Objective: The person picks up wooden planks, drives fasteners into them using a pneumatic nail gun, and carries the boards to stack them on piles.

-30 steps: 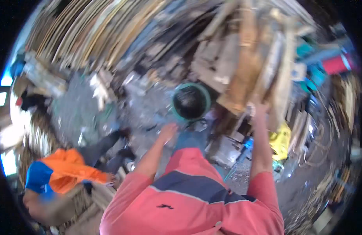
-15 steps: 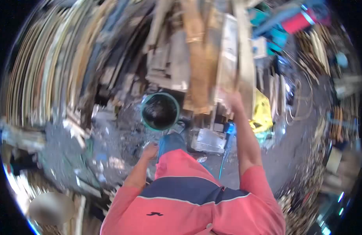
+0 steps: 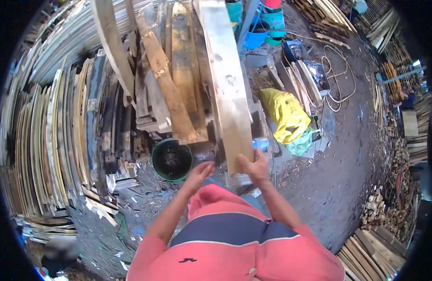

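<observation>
A long, pale wooden plank (image 3: 229, 89) runs away from me, its near end in front of my body. My right hand (image 3: 256, 167) grips that end from the right side, with the thumb on top. Left of the plank end, my left hand (image 3: 199, 177) hovers with loosely bent fingers, and I see nothing in it. Beside it stands a green-rimmed bucket (image 3: 172, 179) with dark, small contents I cannot make out. A brown, rough board (image 3: 164, 89) lies on other timbers to the left of the plank. Just beyond my right hand is a blue object (image 3: 261, 143), partly hidden.
A yellow bag (image 3: 286, 114) lies on the ground to the right. Stacked boards (image 3: 52, 126) fill the left side. Blue and teal buckets (image 3: 272, 23) stand at the far right, with a loose hose (image 3: 338, 84) nearby. Wood scraps (image 3: 375, 206) are heaped on the right.
My right hand has come closer to my body, with the plank's end now in it. My left hand has risen from beside my leg towards the plank. The camera view has shifted.
</observation>
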Tool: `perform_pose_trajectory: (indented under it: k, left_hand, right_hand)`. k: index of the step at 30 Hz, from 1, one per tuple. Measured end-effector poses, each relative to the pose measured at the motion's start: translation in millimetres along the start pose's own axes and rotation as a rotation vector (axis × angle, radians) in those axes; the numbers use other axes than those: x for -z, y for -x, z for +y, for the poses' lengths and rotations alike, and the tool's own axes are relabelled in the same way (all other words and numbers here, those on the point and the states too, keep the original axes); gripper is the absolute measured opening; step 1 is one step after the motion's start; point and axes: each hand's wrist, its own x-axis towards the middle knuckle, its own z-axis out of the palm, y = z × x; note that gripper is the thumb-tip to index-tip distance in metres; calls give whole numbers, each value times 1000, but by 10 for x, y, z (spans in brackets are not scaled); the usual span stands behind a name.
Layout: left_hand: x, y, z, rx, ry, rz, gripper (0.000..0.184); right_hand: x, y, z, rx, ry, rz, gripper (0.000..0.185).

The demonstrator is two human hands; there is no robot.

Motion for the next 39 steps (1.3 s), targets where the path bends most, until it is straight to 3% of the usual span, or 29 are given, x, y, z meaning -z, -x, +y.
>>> perform_pose_trajectory:
  k: [2,3,5,6,8,9,10,12,13,14,16,18,20,22,24,26,28,31,33,36,37,39]
  left_hand:
    - [-554,22,344,-198,214,-99,39]
    - [-811,-3,362,-186,216,-83,39]
    - [-1187,-87,400,-250,277,84,35]
    - [-1285,-108,359,-234,240,92,35]
    - [-1469,-73,309,-377,-20,336,37]
    - [-1580,35,340,-380,-255,472,33]
    - [-1589,39,286,-376,-260,473,33]
    - [-1467,33,7,-355,-366,334,31]
    - [-1328,-71,-287,-547,-697,322,33]
    - [-1261,-109,-477,-533,-700,296,33]
    - [-1189,-167,-827,-24,-386,255,32]
    - [-1045,-212,-961,130,-270,201,35]
    - [-861,-369,-951,245,-487,144,34]
    - [-795,-619,-891,333,-635,270,33]
    - [-211,-909,-1334,-173,-1083,28,38]
    - [-182,-1259,-1181,-14,-999,236,41]
    - [206,-1805,-1520,25,-1104,200,43]
    - [584,-2079,-1866,54,-1319,77,55]
    - [437,-2159,-1614,134,-916,148,57]
    - [330,-2099,-1428,251,-1031,206,57]
    - [264,-2032,-1325,264,-900,217,57]
    - [350,-1975,-1407,199,-923,209,61]
  right_hand:
    - [105,171,236,116,-63,59,30]
    - [144,285,258,150,-127,32,27]
    - [277,413,375,196,-190,25,24]
    - [454,377,534,389,23,31,24]
    - [768,377,507,443,74,-56,22]
    - [941,360,641,393,262,41,18]
    - [1091,321,764,389,256,41,18]
    - [1367,318,1046,-221,2,154,20]
    - [1522,297,1206,-237,-1,170,20]
    - [1673,275,1404,-260,137,250,25]
    - [1860,217,1936,-321,290,350,30]
    - [2070,100,2501,-377,352,337,37]
    - [1973,-84,2410,-381,609,342,40]
    - [1938,-282,2740,-209,851,318,54]
    - [1854,-466,2924,-112,981,338,69]
    - [1740,-684,2998,-243,1070,305,76]
    - [1676,-854,3241,-356,1123,229,94]
    - [1547,-993,3191,-547,1036,200,102]
    - [1548,-1069,3147,-623,1197,178,108]
    - [1624,-1183,2891,-755,1105,8,111]
    - [1610,-1156,2802,-654,1140,70,101]
    - [1661,-1119,2707,-514,1046,98,93]
